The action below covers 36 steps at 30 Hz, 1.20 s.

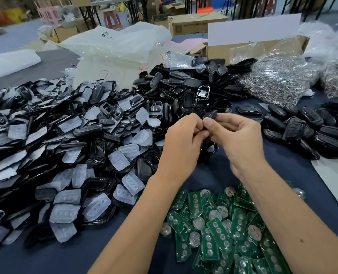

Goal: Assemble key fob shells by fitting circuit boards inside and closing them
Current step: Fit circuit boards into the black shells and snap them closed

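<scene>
Both hands meet above the middle of the table around one black key fob shell [210, 115]. My left hand [181, 142] curls its fingers round the shell's left side. My right hand [237, 139] pinches the right side between thumb and fingers. Most of the shell is hidden by the fingers; a sliver of green board [201, 145] shows under the left palm. A heap of green circuit boards [221, 226] with round coin cells lies near the front edge, under my forearms.
Left of the hands spreads a big pile of black shell frames and translucent rubber button pads [69, 165]. Behind lies a heap of black shell halves [186, 86]; at right, closed black fobs [310, 131]. Bags of metal rings [279, 80] and a cardboard box [253, 46] stand at the back.
</scene>
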{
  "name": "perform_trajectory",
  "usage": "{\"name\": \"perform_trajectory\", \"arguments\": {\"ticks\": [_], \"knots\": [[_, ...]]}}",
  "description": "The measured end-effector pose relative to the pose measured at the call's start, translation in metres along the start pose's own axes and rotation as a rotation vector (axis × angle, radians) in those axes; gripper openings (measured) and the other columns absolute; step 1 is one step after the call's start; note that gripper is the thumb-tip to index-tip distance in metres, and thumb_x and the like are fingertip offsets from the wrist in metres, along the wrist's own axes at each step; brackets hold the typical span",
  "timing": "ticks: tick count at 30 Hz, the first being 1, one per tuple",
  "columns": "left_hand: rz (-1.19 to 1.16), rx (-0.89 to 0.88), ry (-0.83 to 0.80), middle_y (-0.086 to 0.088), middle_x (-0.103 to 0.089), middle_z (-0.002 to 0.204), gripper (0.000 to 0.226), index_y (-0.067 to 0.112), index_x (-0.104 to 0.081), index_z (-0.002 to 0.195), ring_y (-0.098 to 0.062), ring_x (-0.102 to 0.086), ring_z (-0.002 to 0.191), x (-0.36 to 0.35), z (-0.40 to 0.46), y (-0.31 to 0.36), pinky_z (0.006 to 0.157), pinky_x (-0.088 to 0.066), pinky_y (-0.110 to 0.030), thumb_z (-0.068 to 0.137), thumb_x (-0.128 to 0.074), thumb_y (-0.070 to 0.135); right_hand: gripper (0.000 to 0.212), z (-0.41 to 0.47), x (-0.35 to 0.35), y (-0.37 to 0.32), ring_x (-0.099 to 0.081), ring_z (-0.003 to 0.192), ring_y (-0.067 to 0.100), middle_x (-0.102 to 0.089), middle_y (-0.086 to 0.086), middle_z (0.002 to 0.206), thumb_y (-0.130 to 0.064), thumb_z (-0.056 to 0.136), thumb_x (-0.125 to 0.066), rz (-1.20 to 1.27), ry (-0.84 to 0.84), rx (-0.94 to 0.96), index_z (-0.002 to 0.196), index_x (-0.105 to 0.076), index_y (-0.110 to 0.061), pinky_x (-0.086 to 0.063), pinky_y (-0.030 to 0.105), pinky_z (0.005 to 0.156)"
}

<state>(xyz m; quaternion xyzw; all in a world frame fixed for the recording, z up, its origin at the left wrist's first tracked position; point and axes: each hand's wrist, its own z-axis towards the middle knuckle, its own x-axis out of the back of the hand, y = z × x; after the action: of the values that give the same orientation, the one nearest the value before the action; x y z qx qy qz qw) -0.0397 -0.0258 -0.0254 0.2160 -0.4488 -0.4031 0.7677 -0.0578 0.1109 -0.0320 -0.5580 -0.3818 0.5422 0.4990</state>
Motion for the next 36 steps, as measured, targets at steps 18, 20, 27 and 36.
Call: {"name": "perform_trajectory", "arguments": {"ticks": [18, 20, 27, 36], "knots": [[0.029, 0.233, -0.026, 0.01, -0.062, 0.08, 0.021, 0.029, -0.062, 0.094, -0.01, -0.059, 0.077, 0.013, -0.004, -0.025, 0.071, -0.053, -0.026, 0.09, -0.078, 0.016, 0.037, 0.007, 0.018, 0.002, -0.074, 0.106, 0.028, -0.078, 0.014, 0.11, -0.017, 0.088, -0.069, 0.329, -0.148, -0.093, 0.121, -0.068, -0.001, -0.061, 0.034, 0.086], [-0.04, 0.264, 0.073, 0.012, -0.063, 0.078, 0.023, 0.034, -0.06, 0.09, -0.003, -0.062, 0.074, 0.017, -0.002, -0.024, 0.064, -0.051, -0.015, 0.091, -0.077, 0.018, 0.037, 0.007, 0.02, 0.004, -0.074, 0.107, 0.028, -0.077, 0.015, 0.114, -0.017, 0.088, -0.069, 0.329, -0.176, -0.094, 0.122, -0.068, -0.001, -0.06, 0.033, 0.088], [-0.557, 0.589, 0.16, -0.011, -0.065, 0.082, 0.011, 0.013, -0.062, 0.098, -0.021, -0.067, 0.068, 0.015, -0.001, -0.024, 0.058, -0.059, -0.027, 0.098, -0.071, 0.019, 0.045, 0.004, 0.021, 0.009, -0.074, 0.11, 0.031, -0.076, 0.015, 0.115, -0.027, 0.08, -0.08, 0.297, -0.283, -0.09, 0.119, -0.073, -0.006, -0.06, 0.033, 0.09], [-0.73, 0.703, 0.124, -0.013, -0.071, 0.098, 0.019, 0.011, -0.06, 0.106, -0.019, -0.077, 0.076, 0.008, -0.002, -0.017, 0.067, -0.062, -0.029, 0.094, -0.068, -0.002, 0.037, 0.003, 0.017, 0.01, -0.074, 0.101, 0.024, -0.079, 0.011, 0.105, -0.016, 0.085, -0.072, 0.209, -0.282, -0.105, 0.118, -0.072, 0.0, -0.06, 0.039, 0.096]]}}
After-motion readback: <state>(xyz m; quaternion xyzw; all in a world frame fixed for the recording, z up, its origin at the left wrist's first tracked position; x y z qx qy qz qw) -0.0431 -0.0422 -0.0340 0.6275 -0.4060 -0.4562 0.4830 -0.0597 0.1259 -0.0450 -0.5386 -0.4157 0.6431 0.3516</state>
